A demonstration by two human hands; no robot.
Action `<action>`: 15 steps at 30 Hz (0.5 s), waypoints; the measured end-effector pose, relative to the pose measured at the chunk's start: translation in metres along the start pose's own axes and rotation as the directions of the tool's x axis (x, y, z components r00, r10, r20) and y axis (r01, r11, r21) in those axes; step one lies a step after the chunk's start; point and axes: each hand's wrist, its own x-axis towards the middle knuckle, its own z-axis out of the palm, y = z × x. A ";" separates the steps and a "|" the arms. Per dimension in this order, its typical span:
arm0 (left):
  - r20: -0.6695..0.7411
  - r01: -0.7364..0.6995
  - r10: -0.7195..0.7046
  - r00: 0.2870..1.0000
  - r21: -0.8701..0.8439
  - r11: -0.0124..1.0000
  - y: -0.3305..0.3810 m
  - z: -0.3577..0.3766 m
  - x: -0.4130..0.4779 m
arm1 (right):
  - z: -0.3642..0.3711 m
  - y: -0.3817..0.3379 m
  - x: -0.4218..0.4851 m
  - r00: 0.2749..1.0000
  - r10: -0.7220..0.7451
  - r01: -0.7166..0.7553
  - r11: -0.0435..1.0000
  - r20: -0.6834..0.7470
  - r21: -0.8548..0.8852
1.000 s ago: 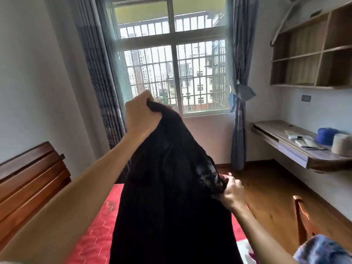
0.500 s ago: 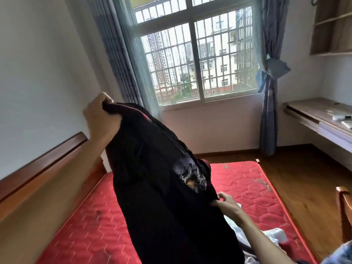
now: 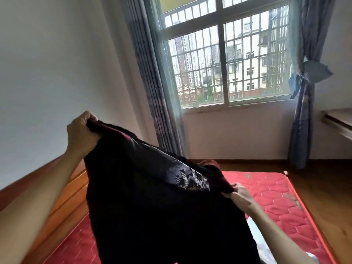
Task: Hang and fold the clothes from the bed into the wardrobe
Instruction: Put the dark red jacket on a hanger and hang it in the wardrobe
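The step in hand looks like shaking out one piece. The left hand (image 3: pixel 82 134) clamps a black garment (image 3: pixel 152 216) high on the left, and the right hand (image 3: pixel 240 194) pinches its edge lower on the right, above the red bed (image 3: pixel 282 199). The held edge slants down from left to right. The long axis hangs toward the near side, with a pale print (image 3: pixel 190 180) by the right hand. Next it probably needs levelling for folding or hanging. No wardrobe is in view.
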 end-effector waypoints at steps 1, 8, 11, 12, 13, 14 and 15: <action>0.036 0.037 -0.037 0.999 0.000 0.999 -0.012 -0.005 -0.001 | -0.007 -0.016 -0.002 1.000 0.006 -0.005 0.993 -0.009 0.120; 0.121 0.255 -0.244 0.962 -0.084 0.963 -0.055 -0.022 -0.024 | -0.030 -0.066 -0.011 0.947 0.133 -0.205 0.952 0.292 0.229; 0.179 0.260 -0.282 0.943 0.137 0.956 -0.063 -0.028 -0.026 | -0.027 -0.076 -0.007 0.979 0.079 -0.111 0.979 0.189 0.169; 0.203 0.248 -0.305 0.931 0.262 0.933 -0.066 -0.029 -0.028 | -0.024 -0.081 -0.005 0.997 0.059 -0.067 0.987 0.057 0.149; 0.221 0.227 -0.327 0.919 0.380 0.897 -0.072 -0.030 -0.032 | -0.022 -0.087 -0.003 0.991 0.055 -0.035 0.985 -0.119 0.168; 0.237 0.199 -0.348 0.907 0.485 0.852 -0.079 -0.031 -0.037 | -0.018 -0.094 -0.002 0.950 0.062 -0.011 0.986 -0.307 0.164; 0.261 0.168 -0.378 0.888 0.580 0.797 -0.086 -0.030 -0.043 | -0.014 -0.101 -0.002 0.895 0.050 -0.014 0.996 -0.444 0.084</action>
